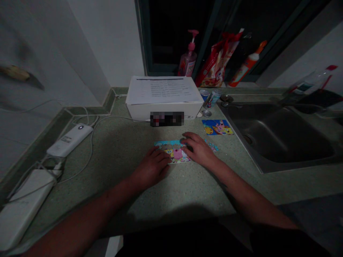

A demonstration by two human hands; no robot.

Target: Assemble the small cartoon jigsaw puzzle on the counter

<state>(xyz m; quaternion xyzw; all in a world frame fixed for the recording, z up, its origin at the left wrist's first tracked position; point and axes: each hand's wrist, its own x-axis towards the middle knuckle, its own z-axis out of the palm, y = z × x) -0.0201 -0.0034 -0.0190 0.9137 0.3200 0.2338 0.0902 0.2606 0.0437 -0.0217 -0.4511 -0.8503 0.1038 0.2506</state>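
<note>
Cartoon puzzle (177, 154): lies flat on the counter (184, 191), in front of the white box (140, 111) on the person's side, with a ragged gap between its blue upper strip and its lower row of figures.
Gap risk: the blue strip seems to have little holding it along that gap, so sideways pressure from the fingers could skew it or push it out of line.
Loose pieces (213, 145): sit in front of the white box's right end, just past the right hand (199, 150), by its wrist; a careless outward sweep of that wrist could scatter them, perhaps towards the sink (289, 132) to the right of the box.
Dim light: the scene is dark, which could let a piece be misread.
Left hand (154, 164): palm down in front of the box, fingers stretched and only slightly parted, resting over the puzzle's left side.
Right hand: fingers bent at the puzzle's right edge, thumb apart from the forefinger; I cannot tell whether it pinches a piece.
Picture card (218, 127): flat, just beyond the white box's front right corner, between box and sink.
</note>
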